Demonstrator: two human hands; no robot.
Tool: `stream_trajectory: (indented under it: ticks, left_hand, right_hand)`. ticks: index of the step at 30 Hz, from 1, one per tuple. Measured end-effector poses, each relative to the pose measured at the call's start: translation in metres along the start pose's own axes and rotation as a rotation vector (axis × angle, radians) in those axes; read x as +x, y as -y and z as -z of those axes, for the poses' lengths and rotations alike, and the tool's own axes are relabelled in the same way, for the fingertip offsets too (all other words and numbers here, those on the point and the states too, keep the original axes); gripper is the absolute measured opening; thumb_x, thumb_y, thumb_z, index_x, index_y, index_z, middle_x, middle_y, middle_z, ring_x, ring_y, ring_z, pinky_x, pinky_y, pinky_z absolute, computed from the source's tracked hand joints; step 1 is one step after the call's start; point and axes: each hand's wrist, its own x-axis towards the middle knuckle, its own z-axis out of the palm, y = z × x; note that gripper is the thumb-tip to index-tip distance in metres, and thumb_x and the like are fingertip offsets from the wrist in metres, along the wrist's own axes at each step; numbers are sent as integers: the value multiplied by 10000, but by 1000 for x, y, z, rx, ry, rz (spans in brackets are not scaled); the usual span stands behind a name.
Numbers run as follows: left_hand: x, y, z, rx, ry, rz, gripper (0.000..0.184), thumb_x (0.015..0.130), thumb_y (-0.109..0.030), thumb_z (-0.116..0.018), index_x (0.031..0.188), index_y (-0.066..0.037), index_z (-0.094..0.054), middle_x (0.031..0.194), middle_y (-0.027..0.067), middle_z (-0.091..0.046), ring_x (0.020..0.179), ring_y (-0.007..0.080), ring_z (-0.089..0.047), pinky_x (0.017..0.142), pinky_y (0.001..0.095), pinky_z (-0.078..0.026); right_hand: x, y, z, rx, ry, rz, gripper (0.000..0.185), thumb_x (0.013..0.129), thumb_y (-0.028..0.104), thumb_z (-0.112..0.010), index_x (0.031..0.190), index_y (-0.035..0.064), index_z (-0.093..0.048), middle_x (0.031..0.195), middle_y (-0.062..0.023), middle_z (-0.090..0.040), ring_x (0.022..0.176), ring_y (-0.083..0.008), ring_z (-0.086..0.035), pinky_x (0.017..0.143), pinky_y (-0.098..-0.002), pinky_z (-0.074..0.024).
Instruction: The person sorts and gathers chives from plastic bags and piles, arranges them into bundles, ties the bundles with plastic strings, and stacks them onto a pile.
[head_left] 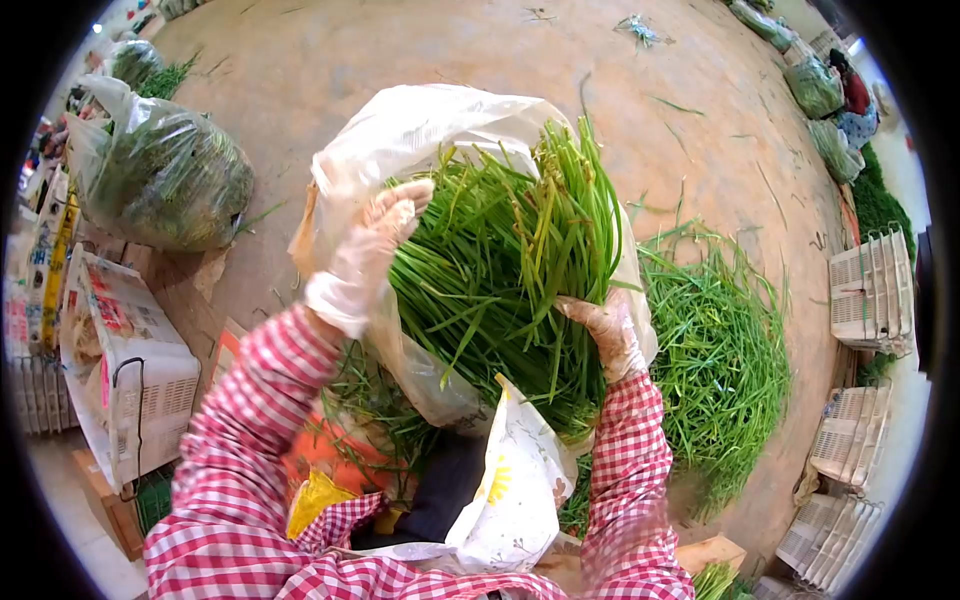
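Long, flat green leaves with paler stalk ends, which look like garlic chives [480,270], fill a large translucent plastic bag [440,108] in front of me. My right hand [612,335], in a thin clear glove, grips an upright bunch at the bag's right side. Its thumb lies across the stalks, while the other fingers are mostly hidden. At the bag's left edge is my left hand [375,235], also gloved, with fingers stretched out beside the leaves and nothing visible in it. A white flower-printed cloth [515,480] lies over my lap.
A loose heap of green leaves [715,360] lies on the floor to the right. A filled plastic bag [170,180] and a white crate [145,370] stand at left. More crates [870,290] line the right side, with a person [855,95] farther back.
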Motion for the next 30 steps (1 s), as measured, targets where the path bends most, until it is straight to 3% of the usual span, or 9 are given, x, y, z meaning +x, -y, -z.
stream_trajectory:
  ticks: [5, 8, 13, 15, 18, 21, 26, 27, 30]
  left_hand:
    - [53, 97, -5, -86, -503, -287, 288, 940, -135, -471, 1197, -20, -534, 1156, 110, -582, 1073, 162, -547, 961, 236, -415]
    - [65, 104, -5, 387, -407, 223, 430, 955, -263, -445, 1322, -45, -400, 1331, 125, -445, 1229, 215, -426, 1044, 305, -328]
    - [84, 181, -9, 1300, -245, -190, 514, 977, -330, -296, 1421, -86, -214, 1475, 98, -219, 1361, 213, -207, 1115, 365, -164]
    - [73, 188, -28, 1106, -172, -173, 510, 974, -316, -303, 1414, -70, -224, 1461, 127, -234, 1348, 229, -234, 1101, 364, -201]
    - [27, 157, -91, 130, 108, 30, 504, 971, -294, -313, 1404, -47, -238, 1440, 170, -257, 1329, 253, -274, 1080, 363, -256]
    - [-26, 94, -160, -558, 471, 68, 498, 968, -273, -323, 1394, -24, -252, 1419, 214, -280, 1310, 277, -314, 1060, 361, -311]
    - [-72, -30, -226, -263, 715, -295, 275, 928, -291, -490, 925, -17, -468, 777, 107, -532, 720, 204, -528, 648, 335, -434]
    - [-73, -31, -230, -248, 784, -177, 257, 930, -244, -485, 1048, -17, -464, 878, 64, -538, 835, 121, -509, 753, 272, -421]
    - [-74, -14, -246, -371, 683, -52, 293, 936, -247, -487, 1092, 1, -466, 974, 104, -570, 870, 175, -548, 747, 312, -455]
  right_hand:
    - [2, -12, 8, -137, 31, -67, 585, 639, -20, -753, 1174, 0, -516, 999, -78, -634, 880, -175, -608, 778, -281, -499]
    - [-6, -9, -5, -133, 16, -17, 549, 636, -11, -767, 1136, 23, -543, 982, -59, -641, 862, -138, -598, 770, -268, -488]
    - [-11, -20, -5, -179, -6, 16, 569, 629, -4, -775, 1140, 40, -530, 1016, -48, -633, 874, -122, -591, 807, -276, -485]
    - [-13, -36, 3, -200, -1, 4, 644, 616, 11, -787, 1187, 36, -489, 1075, -62, -612, 939, -139, -585, 855, -288, -477]
    - [-33, -57, 9, -17, 92, 125, 514, 850, 156, -590, 1297, 31, -368, 1232, -154, -509, 1120, -264, -518, 912, -417, -479]
    - [-73, -48, 11, -142, 85, 153, 460, 853, 143, -579, 1257, 31, -391, 1202, -152, -516, 1089, -259, -522, 888, -400, -478]
    - [-124, -44, 26, -437, -158, 123, 370, 858, 120, -560, 1192, 31, -429, 1151, -148, -528, 1037, -251, -529, 848, -371, -476]
    - [-127, -46, 30, -491, -209, 124, 352, 859, 116, -557, 1179, 31, -436, 1140, -147, -530, 1026, -249, -531, 841, -366, -475]
    - [-133, -50, 36, -629, -332, 151, 300, 862, 103, -546, 1140, 30, -459, 1110, -145, -537, 995, -244, -535, 817, -349, -474]
